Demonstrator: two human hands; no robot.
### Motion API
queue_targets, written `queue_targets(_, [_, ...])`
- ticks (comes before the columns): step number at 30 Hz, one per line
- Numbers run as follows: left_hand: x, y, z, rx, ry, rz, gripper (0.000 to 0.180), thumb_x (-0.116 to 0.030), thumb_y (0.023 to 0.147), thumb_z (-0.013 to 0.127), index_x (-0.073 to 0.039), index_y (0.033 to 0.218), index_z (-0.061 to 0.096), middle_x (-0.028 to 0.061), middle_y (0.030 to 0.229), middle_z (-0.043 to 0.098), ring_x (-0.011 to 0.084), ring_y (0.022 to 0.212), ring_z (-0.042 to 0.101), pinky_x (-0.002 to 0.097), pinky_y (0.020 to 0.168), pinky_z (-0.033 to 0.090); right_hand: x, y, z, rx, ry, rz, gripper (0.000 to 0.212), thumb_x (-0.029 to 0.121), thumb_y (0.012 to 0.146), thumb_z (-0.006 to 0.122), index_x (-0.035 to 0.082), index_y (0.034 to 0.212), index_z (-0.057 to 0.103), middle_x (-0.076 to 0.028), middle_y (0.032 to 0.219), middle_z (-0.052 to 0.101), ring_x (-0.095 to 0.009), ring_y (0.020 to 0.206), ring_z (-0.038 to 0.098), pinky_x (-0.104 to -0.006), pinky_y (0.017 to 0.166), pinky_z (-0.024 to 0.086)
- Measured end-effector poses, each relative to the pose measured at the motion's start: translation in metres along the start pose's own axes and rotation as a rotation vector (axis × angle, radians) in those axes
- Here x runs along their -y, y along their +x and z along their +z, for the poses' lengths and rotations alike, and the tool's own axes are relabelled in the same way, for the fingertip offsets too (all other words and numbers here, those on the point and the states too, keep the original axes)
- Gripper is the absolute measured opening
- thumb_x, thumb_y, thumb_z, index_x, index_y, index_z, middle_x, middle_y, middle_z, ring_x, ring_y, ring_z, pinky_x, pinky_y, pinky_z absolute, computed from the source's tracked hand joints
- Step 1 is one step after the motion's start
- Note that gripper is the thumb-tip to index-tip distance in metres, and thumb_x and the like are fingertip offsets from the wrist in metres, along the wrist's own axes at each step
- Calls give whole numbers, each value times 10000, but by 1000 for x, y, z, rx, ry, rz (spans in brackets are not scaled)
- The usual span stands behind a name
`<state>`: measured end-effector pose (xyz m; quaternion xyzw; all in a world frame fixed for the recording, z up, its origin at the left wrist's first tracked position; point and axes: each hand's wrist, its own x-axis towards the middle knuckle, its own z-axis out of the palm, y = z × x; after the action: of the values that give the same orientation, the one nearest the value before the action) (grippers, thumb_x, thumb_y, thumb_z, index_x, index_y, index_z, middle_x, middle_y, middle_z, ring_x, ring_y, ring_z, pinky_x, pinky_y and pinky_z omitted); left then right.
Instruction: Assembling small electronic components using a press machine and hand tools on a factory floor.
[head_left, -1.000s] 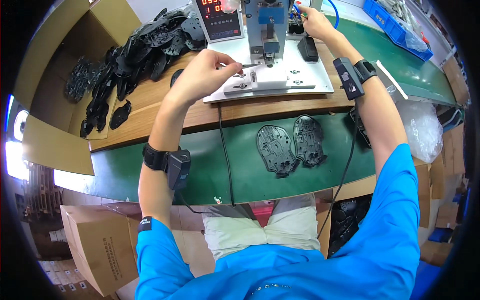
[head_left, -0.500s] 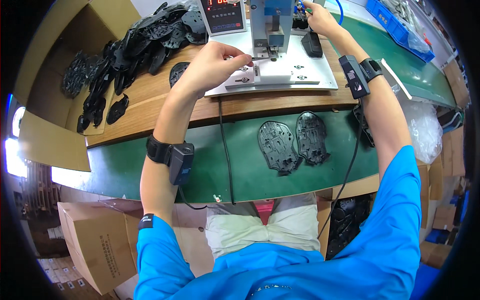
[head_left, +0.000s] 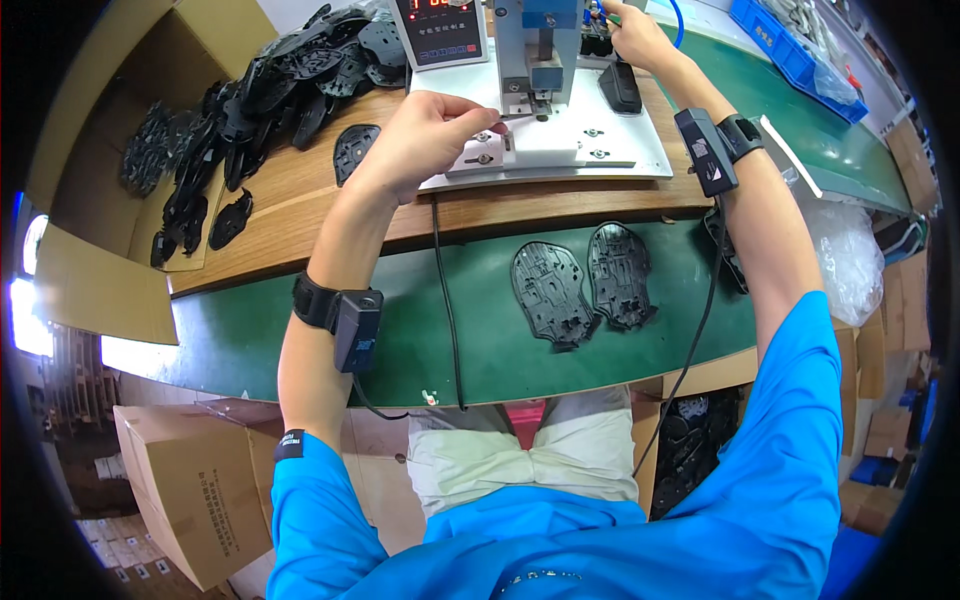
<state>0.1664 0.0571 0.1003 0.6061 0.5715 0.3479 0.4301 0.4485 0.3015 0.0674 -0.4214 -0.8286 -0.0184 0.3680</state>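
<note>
Left hand (head_left: 450, 130) and right hand (head_left: 637, 38) at a machine (head_left: 547, 78) on a green table (head_left: 500, 370) in a crowded workroom.
Nearest, one carton (head_left: 185, 490) stands on the floor to the left, and under the table's right side a box (head_left: 647, 440) holds many black parts (head_left: 692, 440). Two black shells (head_left: 553, 290) lie side by side on the near green top; beyond them a wooden board (head_left: 300, 215) carries the machine on its white base (head_left: 630, 150). The left thumb and forefinger pinch a thin strip (head_left: 516, 115) just left of the machine's foot. The right hand is at the machine's far right side; I cannot tell whether its fingers grip anything. One flat shell (head_left: 354, 150) lies left of the left hand; farther left, an open carton (head_left: 100, 290) holds part of a heap (head_left: 300, 95), too tangled to count. Far right, one blue tray (head_left: 785, 62) holds clear bags (head_left: 800, 30).
</note>
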Motion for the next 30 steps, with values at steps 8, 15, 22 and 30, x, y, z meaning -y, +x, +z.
queue_targets(8, [9,2,-1,50,-171,-37,289,-219,1015,618,34,1088,737,-119,574,336,11,481,233,245,457,164,9,-2,-2,-3,17,41,242,88,968,518,6,1140,667,-291,1007,694,-474,959,669,-493,822,547])
queue_targets(15, [17,-1,0,104,-452,-79,258,-160,1032,588,57,1107,706,-104,573,346,15,469,257,239,446,174,10,-3,-4,16,26,70,237,92,971,522,10,1140,666,-293,1013,695,-474,966,670,-496,828,547])
queue_targets(22, [19,-2,4,85,-527,-130,246,-160,1032,585,42,1104,707,-111,581,342,18,469,249,247,446,161,10,-2,-4,24,14,71,249,91,967,518,21,1157,664,-293,1002,694,-473,961,671,-499,823,547])
queue_targets(30, [5,-8,4,39,-274,-58,267,-188,1022,602,30,1039,755,-105,568,382,17,475,265,242,452,203,6,-2,-3,9,12,35,284,99,968,522,45,1207,667,-285,1014,698,-462,956,677,-488,822,550])
